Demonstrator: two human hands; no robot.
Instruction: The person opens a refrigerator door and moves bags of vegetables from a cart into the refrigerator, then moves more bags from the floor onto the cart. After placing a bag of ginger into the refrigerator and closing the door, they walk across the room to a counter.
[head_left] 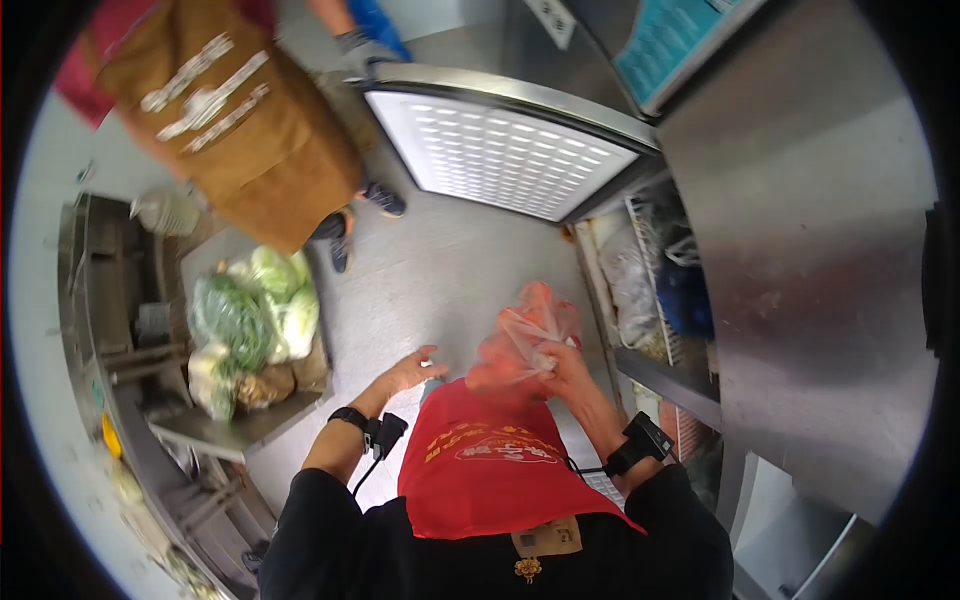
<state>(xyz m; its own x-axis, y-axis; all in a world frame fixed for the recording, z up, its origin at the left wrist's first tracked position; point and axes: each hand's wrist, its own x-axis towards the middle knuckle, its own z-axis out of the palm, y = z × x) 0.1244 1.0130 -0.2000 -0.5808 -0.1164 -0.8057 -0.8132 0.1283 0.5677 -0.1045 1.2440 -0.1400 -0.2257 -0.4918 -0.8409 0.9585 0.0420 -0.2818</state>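
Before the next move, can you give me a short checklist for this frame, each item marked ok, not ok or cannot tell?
1. Bag secured: ok. The right hand grips the clear bag of reddish items.
2. Spare hand available: ok. The left hand holds nothing.
3. Refrigerator door open: ok. The door stands swung out, its white inner panel showing.
4. Door steadied: cannot tell. A co-worker's gloved hand is at its edge, but its grip is unclear.
5. Free room inside: cannot tell. Bags show behind the opening, but most of the interior is hidden.
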